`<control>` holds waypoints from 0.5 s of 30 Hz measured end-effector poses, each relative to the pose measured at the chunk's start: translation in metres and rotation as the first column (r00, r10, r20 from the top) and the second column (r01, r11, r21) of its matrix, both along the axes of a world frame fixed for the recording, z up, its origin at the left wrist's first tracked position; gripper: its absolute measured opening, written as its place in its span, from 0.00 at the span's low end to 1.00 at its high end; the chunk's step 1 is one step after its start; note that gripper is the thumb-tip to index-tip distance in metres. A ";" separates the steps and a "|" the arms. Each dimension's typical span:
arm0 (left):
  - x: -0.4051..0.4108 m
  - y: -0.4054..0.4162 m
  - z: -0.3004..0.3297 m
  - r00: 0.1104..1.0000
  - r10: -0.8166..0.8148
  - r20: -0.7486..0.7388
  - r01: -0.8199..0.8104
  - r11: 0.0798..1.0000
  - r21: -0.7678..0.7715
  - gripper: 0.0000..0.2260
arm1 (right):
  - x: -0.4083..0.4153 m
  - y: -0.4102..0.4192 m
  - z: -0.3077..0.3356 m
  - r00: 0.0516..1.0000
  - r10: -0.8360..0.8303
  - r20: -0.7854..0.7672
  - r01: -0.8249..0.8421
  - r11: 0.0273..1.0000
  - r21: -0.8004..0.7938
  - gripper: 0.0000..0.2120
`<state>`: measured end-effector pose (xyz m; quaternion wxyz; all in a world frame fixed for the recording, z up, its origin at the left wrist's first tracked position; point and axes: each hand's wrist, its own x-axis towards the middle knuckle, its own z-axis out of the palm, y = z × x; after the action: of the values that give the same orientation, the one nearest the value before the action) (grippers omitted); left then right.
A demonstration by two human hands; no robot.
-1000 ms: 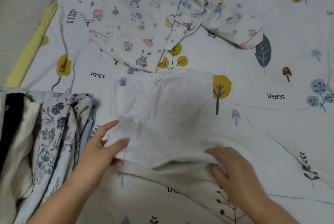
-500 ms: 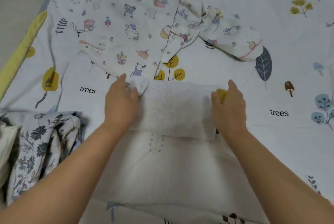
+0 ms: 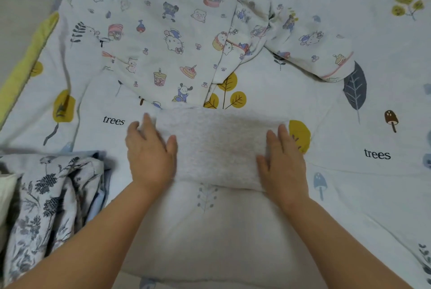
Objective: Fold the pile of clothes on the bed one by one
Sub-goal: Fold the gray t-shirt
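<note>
A light grey garment lies folded into a flat rectangle on the bed. My left hand rests flat on its left end, fingers spread. On the right end, my right hand presses down palm first with fingers apart. Neither hand grips the cloth. Just beyond the grey garment, a white pyjama top printed with cartoon characters lies spread out, one sleeve stretching to the right. A pile of clothes with a dark floral print on top sits at my near left.
The bedsheet is pale with trees, leaves, mushrooms and the word "trees". Its yellow border marks the bed's left edge, with floor beyond it. A soft raised fold of sheet lies between my forearms.
The near half of the grey garment was lifted and folded away from me, halving it. Both hands moved from its near edge onto the folded ends and now press flat.
</note>
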<state>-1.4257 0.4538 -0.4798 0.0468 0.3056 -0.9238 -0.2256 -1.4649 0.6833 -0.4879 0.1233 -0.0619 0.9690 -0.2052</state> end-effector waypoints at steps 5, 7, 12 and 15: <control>-0.008 0.001 0.011 0.946 0.161 0.280 -0.242 0.928 0.285 0.31 | -0.009 -0.008 0.010 0.903 -0.393 0.174 0.428 0.866 -0.260 0.28; -0.013 0.000 0.014 0.948 0.127 0.291 -0.228 0.911 0.343 0.33 | -0.016 -0.010 0.014 0.847 -0.439 0.300 0.513 0.824 -0.242 0.26; -0.016 -0.004 0.020 0.937 0.088 0.337 -0.274 0.785 0.556 0.24 | -0.019 -0.006 0.033 0.807 -0.407 0.428 0.549 0.785 -0.287 0.13; -0.008 -0.004 0.035 0.944 0.115 0.310 -0.320 0.549 0.772 0.12 | -0.012 -0.007 0.052 0.826 -0.389 0.408 0.534 0.771 -0.346 0.13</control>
<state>-1.4334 0.4496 -0.4448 -0.1745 0.4286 -0.6701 -0.5803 -1.4772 0.6767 -0.4356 0.2027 0.1877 0.8477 -0.4528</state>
